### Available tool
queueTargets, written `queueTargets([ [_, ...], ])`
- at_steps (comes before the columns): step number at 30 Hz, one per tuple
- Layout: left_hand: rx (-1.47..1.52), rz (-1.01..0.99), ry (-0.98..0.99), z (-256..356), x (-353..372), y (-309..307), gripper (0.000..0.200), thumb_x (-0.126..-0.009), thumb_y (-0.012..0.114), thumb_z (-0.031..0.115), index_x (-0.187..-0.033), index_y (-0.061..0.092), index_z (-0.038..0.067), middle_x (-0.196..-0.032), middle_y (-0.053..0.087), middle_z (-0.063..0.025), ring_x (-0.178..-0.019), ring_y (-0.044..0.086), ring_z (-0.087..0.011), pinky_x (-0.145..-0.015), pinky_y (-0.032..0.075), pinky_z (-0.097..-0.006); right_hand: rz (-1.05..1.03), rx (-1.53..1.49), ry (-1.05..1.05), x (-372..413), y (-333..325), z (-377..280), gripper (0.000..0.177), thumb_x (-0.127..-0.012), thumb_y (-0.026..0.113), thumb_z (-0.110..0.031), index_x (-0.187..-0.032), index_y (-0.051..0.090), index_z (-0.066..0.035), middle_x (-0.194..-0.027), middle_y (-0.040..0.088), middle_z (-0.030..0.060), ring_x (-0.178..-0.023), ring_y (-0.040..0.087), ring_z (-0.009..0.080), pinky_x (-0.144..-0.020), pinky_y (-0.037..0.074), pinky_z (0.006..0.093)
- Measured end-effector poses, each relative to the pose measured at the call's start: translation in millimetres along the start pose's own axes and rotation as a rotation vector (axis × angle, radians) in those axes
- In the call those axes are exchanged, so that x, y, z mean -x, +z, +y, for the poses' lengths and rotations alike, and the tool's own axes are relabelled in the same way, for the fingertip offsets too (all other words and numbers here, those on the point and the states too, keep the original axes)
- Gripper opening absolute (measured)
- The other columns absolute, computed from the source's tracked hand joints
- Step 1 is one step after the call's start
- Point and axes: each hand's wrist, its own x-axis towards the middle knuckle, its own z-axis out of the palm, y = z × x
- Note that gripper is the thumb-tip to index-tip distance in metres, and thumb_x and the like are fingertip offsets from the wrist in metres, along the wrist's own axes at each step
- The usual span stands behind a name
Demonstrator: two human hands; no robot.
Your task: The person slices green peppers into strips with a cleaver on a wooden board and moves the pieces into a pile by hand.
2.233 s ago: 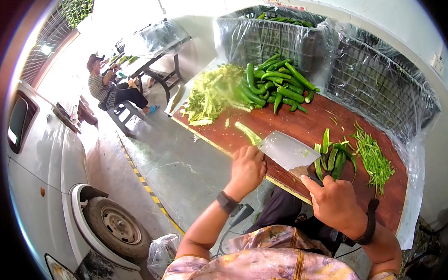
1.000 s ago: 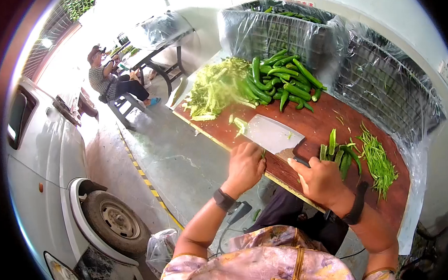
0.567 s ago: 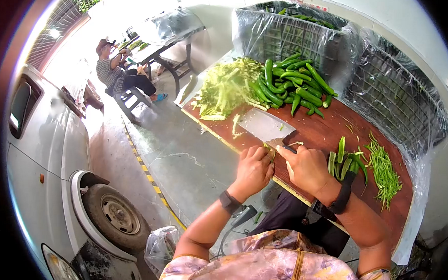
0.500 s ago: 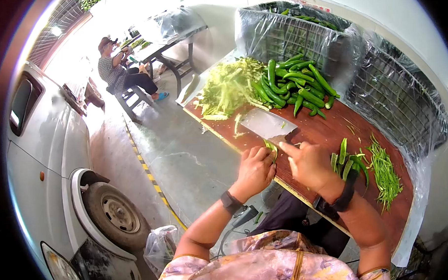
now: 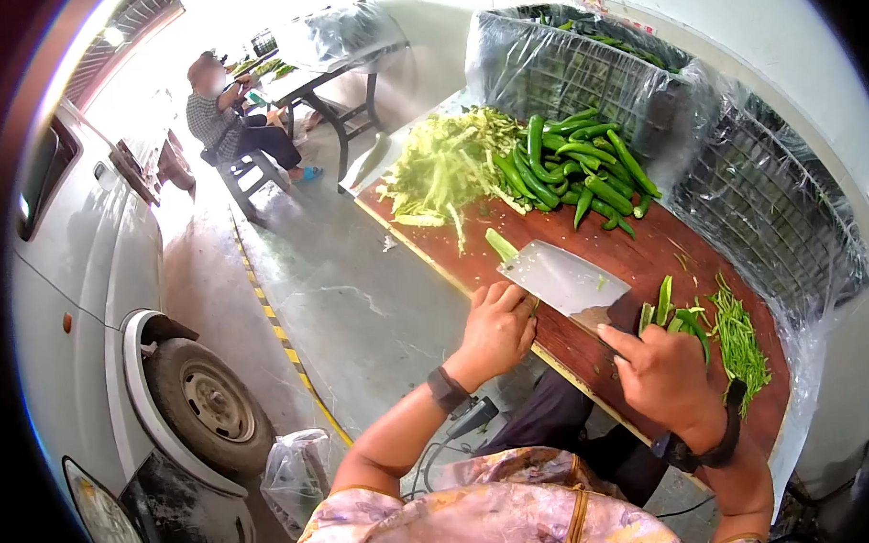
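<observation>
My right hand (image 5: 670,373) is wrapped round the handle of a cleaver (image 5: 567,278), its index finger stretched along the back end of the blade. The wide blade lies almost flat over the wooden board (image 5: 434,255), flecked with green bits. At its far corner is a pale green strip of pepper core (image 5: 500,244). My left hand (image 5: 499,325) rests curled at the board's near edge, a green pepper piece (image 5: 534,306) barely showing at its fingertips. Right of the cleaver lie split pepper pieces (image 5: 667,306) and a pile of thin green shreds (image 5: 740,342).
Whole green peppers (image 5: 584,166) are heaped beside pale pepper cores (image 5: 455,165) at the back. Plastic-lined crates (image 5: 581,75) stand behind. A van (image 5: 100,283) is at left; a seated person (image 5: 233,121) works at another table (image 5: 303,80).
My right hand has drawn the cleaver right and toward me, away from my left hand. A pale core strip now lies at the blade's far corner. My left hand has barely moved.
</observation>
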Motion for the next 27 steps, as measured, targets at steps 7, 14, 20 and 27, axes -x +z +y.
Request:
queueTargets([
  [7, -0.019, 0.019, 0.003, 2.0, -4.0, -3.3, 0.024, -0.080, 0.066, 0.021, -0.098, 0.069, 0.006, -0.094, 0.057, -0.0080, -0.097, 0.053, -0.0284, -0.086, 0.041, -0.0431, 0.145, -0.211, -0.011, -58.0, 43.1, 5.2, 0.040, -0.079, 0.068, -0.011, -0.118, 0.067, -0.012, -0.084, 0.068, 0.0170, -0.074, 0.066, 0.0369, -0.068, 0.053, 0.0449],
  [14, -0.054, -0.071, -0.081, -2.2, -19.3, -2.9, 0.024, -0.077, 0.073, 0.026, -0.093, 0.070, 0.009, -0.091, 0.060, -0.0075, -0.093, 0.058, -0.0282, -0.084, 0.045, -0.0415, 0.403, -0.603, 0.231, -9.1, -4.6, 36.5, 0.036, -0.082, 0.067, -0.009, -0.119, 0.067, -0.008, -0.102, 0.069, 0.0218, -0.092, 0.070, 0.0340, -0.078, 0.055, 0.0378],
  [20, -0.085, -0.176, -0.121, 15.6, -38.2, -10.6, 0.010, -0.080, 0.065, 0.016, -0.083, 0.063, 0.006, -0.084, 0.058, -0.0137, -0.080, 0.060, -0.0345, -0.069, 0.050, -0.0447, 0.510, -0.730, 0.469, 75.6, -27.2, 63.6, 0.039, -0.085, 0.064, 0.000, -0.125, 0.063, 0.000, -0.100, 0.070, 0.0039, -0.086, 0.060, 0.0072, -0.077, 0.049, 0.0237],
  [27, 0.280, 0.006, -0.050, 65.4, -82.5, -8.6, 0.006, -0.082, 0.063, 0.005, -0.085, 0.061, 0.000, -0.081, 0.059, -0.0177, -0.076, 0.060, -0.0373, -0.067, 0.049, -0.0438, 0.639, -0.833, 0.643, 135.3, -23.0, 75.4, 0.041, -0.086, 0.063, 0.001, -0.127, 0.061, 0.003, -0.100, 0.067, 0.0026, -0.082, 0.056, 0.0047, -0.073, 0.046, 0.0208],
])
